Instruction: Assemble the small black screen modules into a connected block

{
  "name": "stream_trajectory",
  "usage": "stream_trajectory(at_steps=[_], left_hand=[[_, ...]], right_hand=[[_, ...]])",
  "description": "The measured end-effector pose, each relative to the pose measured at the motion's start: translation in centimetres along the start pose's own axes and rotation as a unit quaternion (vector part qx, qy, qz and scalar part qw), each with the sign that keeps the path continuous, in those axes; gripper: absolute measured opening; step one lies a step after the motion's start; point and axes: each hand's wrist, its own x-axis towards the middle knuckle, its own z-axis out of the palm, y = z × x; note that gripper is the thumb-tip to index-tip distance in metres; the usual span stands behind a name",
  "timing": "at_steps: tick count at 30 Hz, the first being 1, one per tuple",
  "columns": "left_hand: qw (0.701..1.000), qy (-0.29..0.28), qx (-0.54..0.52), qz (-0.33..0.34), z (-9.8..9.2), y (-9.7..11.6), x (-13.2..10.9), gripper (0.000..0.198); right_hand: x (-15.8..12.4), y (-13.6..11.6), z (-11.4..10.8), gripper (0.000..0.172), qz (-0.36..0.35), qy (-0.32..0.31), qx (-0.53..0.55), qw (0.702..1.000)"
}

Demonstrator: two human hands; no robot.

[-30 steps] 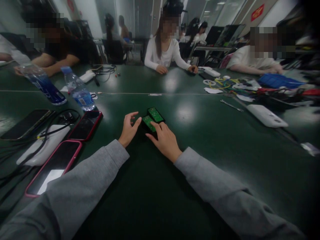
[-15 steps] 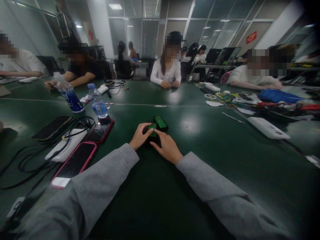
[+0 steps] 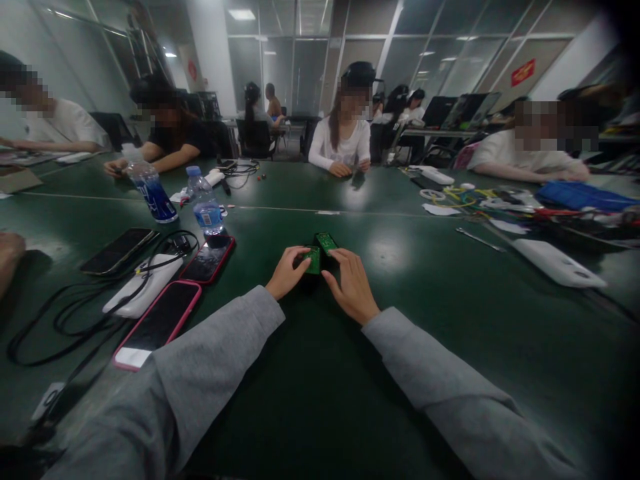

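Observation:
A small green circuit board (image 3: pixel 314 260) on a dark base lies straight ahead on the dark green table. My left hand (image 3: pixel 286 275) grips its left side, fingers over the far edge and thumb on the near side. Right behind it is another green circuit board (image 3: pixel 326 241), set in a dark case. My right hand (image 3: pixel 351 285) is open, its thumb apart from the fingers; the fingertips reach the near right edge of that rear board, though whether they press on it I cannot tell.
Left of my hands lie several phones (image 3: pixel 159 323), a white power bank (image 3: pixel 143 287) and black cables. Two bottles (image 3: pixel 207 207) stand behind them. To the right are another white power bank (image 3: pixel 557 262), a metal wrench-like tool (image 3: pixel 480 240) and a heap of wires. People sit across the table.
My right hand has moved off the near board to the right, toward the rear board, uncovering more of the near one. My left hand keeps its grip. The whole view has shifted slightly.

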Motion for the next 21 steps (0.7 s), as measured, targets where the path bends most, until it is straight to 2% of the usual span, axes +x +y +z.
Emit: stream_trajectory(at_steps=[3, 7, 9, 16, 21], left_hand=[[1.000, -0.005, 0.001, -0.009, 0.0, 0.0, 0.0, 0.025], [1.000, -0.007, -0.002, -0.025, 0.0, 0.3, 0.0, 0.025], [0.999, -0.010, 0.003, -0.032, 0.0, 0.6, -0.1, 0.026], [0.999, -0.005, 0.016, -0.044, -0.3, 1.2, -0.1, 0.024], [0.996, 0.041, 0.006, -0.078, -0.3, 0.6, 0.1, 0.025]], right_hand=[[0.1, 2.2, 0.4, 0.055, 0.019, -0.015, -0.007, 1.000], [-0.1, 4.0, 1.1, 0.060, 0.057, -0.088, 0.001, 0.994], [-0.1, 3.8, 1.1, 0.059, 0.068, -0.100, -0.011, 0.993], [-0.4, 2.1, 0.1, 0.054, 0.075, -0.083, -0.069, 0.991], [-0.6, 1.6, -0.2, 0.056, 0.090, -0.059, -0.098, 0.989]])
